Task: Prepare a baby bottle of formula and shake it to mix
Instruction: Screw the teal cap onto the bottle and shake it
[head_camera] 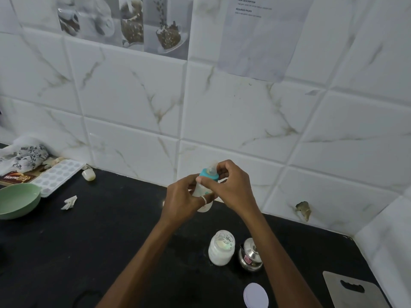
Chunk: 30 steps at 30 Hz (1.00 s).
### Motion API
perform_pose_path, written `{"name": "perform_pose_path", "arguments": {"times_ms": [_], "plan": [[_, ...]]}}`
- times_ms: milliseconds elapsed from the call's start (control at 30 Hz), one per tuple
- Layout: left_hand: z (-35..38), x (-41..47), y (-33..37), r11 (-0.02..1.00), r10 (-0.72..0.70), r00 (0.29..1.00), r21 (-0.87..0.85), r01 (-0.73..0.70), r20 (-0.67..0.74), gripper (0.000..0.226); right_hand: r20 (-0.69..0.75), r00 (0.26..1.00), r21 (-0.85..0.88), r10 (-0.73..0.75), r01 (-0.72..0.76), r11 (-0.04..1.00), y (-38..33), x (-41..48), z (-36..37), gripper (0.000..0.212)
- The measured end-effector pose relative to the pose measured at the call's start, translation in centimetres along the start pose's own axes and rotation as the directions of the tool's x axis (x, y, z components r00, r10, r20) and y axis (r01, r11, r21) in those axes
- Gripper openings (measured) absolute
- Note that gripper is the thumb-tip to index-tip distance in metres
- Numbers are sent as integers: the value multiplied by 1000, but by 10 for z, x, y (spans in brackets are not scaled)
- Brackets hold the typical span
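Observation:
A small clear baby bottle (201, 192) with a teal collar (205, 174) and a clear teat is held above the black counter (100, 230), tilted slightly. My left hand (182, 201) wraps around the bottle's body; a ring shows on one finger. My right hand (231, 185) grips the teal collar at the top. An open glass jar of white powder (221, 248) stands on the counter below my hands. Its white lid (255, 295) lies flat near the front edge.
A small steel pot with a lid (250, 255) stands right of the jar. A cutting board (353, 290) lies at the front right. At the left are a green bowl (17, 200), a white ice tray (57, 176), a crumpled paper scrap (69, 202) and a cloth (22, 155). A tiled wall backs the counter.

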<state>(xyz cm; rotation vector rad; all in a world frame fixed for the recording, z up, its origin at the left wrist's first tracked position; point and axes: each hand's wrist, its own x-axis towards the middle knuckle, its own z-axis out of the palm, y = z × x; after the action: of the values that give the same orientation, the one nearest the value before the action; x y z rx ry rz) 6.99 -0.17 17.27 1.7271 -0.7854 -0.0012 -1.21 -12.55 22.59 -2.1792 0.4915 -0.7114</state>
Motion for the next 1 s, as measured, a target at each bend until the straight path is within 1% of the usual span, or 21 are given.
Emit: {"name": "perform_pose_path", "arguments": {"times_ms": [67,100,167,267,300,367,433,500,600,667,733,767,800,900,933,1000], "plan": [[1,0,0,1000,2,1000,0,-2,-5,52,-12,1000,-2,-9,9,1000,1,-2,2,49],[1,1,0,1000,6,1000,-5,-6,-2,52,10,1000,21,-16,15,1000,2,-2,1,50],[0,1,1,1000,11,1000,-25,-11,11,52,115,993,125,-24,9,992,4,-2,-4,53],[-3,3,4,998,-2,1000,-60,4,31,50,278,960,264,-33,-44,964,6,3,-16,52],[-3,3,6,998,-4,999,-68,7,37,49,305,952,285,-42,-50,957,6,5,-19,51],[-3,3,9,997,-9,999,-82,12,45,50,313,948,317,-61,-44,947,7,8,-22,46],[-2,3,11,996,-14,999,-86,18,42,50,287,957,340,-53,-50,939,7,7,-22,41],[0,2,12,997,-17,999,-74,19,27,48,230,973,343,-8,-73,936,7,4,-17,41],[3,1,11,1000,-10,1000,-18,10,-13,46,43,996,285,84,-93,954,2,-6,-1,43],[7,-1,10,1000,8,999,24,-8,-34,48,-96,991,237,97,-72,969,-2,-14,11,44],[10,-1,9,998,27,999,55,-25,-36,48,-155,985,198,81,-49,979,-2,-18,17,45],[10,-2,9,998,28,999,56,-26,-33,47,-143,987,198,71,-42,979,-1,-18,16,46],[10,-2,8,999,22,999,51,-21,-28,47,-100,993,209,59,-37,977,2,-18,14,46],[6,0,11,1000,-7,1000,13,7,7,50,110,994,270,18,-47,962,9,-14,-2,49],[5,1,13,1000,-11,1000,3,11,21,50,153,988,282,10,-53,958,11,-12,-8,48],[4,1,17,1000,-16,999,-8,16,32,50,183,983,290,5,-59,955,11,-10,-16,46]]}}
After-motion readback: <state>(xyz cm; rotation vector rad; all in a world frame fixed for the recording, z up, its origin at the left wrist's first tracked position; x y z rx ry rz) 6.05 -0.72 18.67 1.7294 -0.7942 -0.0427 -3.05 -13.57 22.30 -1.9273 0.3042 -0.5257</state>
